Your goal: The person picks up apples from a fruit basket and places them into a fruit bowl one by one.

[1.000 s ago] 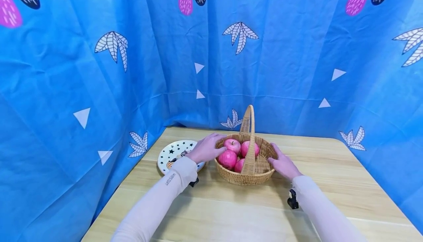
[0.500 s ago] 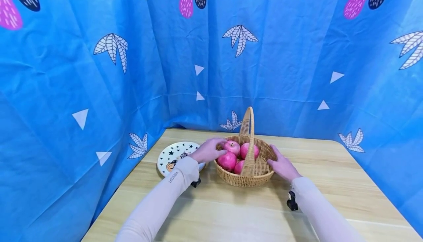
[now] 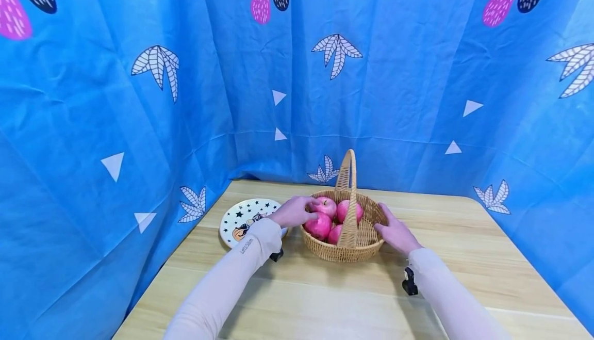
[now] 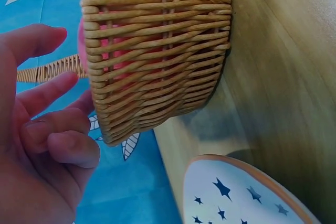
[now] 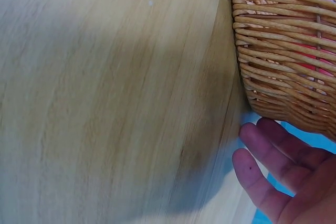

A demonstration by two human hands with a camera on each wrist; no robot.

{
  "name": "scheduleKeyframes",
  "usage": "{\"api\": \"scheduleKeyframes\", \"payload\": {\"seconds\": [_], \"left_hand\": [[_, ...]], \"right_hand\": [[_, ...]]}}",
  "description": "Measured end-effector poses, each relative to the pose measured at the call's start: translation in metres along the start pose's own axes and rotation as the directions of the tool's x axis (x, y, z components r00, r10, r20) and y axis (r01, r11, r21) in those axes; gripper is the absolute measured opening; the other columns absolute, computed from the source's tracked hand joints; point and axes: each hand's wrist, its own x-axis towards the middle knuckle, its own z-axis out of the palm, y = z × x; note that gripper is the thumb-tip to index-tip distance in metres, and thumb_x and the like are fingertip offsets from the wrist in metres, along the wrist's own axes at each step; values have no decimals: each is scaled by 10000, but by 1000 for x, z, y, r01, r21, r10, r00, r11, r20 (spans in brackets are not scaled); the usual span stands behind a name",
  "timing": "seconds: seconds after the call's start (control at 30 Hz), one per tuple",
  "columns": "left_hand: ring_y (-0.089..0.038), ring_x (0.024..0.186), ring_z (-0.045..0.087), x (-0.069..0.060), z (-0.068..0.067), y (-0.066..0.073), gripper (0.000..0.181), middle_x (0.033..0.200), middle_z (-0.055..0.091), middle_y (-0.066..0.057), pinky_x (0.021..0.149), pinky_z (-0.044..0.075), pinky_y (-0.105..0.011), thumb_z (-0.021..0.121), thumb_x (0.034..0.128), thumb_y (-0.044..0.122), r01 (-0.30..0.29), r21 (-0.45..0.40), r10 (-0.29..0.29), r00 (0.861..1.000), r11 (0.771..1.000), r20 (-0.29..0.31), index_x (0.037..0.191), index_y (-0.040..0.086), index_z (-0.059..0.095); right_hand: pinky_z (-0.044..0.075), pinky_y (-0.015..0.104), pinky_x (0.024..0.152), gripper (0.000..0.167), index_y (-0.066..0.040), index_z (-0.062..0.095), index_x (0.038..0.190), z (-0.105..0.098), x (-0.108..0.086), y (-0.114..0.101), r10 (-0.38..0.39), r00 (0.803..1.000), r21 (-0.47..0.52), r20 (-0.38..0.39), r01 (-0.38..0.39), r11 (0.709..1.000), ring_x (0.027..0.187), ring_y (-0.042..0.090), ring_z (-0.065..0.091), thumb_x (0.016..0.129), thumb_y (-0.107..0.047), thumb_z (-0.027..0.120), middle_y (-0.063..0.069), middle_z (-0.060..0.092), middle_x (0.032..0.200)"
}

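A wicker basket (image 3: 320,249) with a tall arched handle (image 3: 353,185) stands upright on the table and holds several pinkish-red apples. My left hand (image 3: 292,212) reaches over the basket's left rim. Its thumb and index finger are spread around the upper side of the left apples, the front-left apple (image 3: 318,228) and the back-left apple (image 3: 326,206); firm contact cannot be made out. In the left wrist view its thumb and fingers stand apart. My right hand (image 3: 398,234) holds the basket's right rim, thumb over the edge and fingers along the outside wall (image 5: 289,66); the right wrist view leaves the thumb out.
A round white plate (image 3: 227,224) with black stars and a cartoon print lies left of the basket, partly under my left forearm. The wooden table (image 3: 315,304) reaches back to a blue patterned curtain (image 3: 394,97) around the sides.
My left hand has come lower and a little inward over the left apples, its fingers dipping past the rim. The right hand and basket have stayed in place.
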Motion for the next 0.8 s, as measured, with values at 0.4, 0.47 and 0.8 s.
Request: {"api": "scheduleKeyframes", "payload": {"seconds": [0.4,0.47,0.8], "left_hand": [[-155,943,610,-1,2,6,572,1132,670,-17,834,521,-331,760,861,333,61,47,-65,995,997,80,1390,191,596],[-164,966,621,-1,2,8,602,1186,671,-33,842,527,-330,773,845,330,59,73,-66,993,996,97,1403,204,585],[-214,1125,633,0,8,8,746,1343,633,-45,938,535,-380,874,737,336,46,140,-62,992,989,108,1406,195,577]], "right_hand": [[343,739,1042,779,-276,8,1631,-1,1,0,-4,1000,-25,-3,4,1000,1324,611,408,1018,-421,467,355,352,1523],[344,741,1039,784,-281,-3,1630,0,1,1,-4,1000,-33,0,4,999,1325,612,405,1019,-434,462,354,346,1527],[364,747,1014,785,-288,-5,1629,-3,-2,-1,2,1000,-53,9,-2,999,1314,611,419,1022,-479,455,352,360,1520]]}}
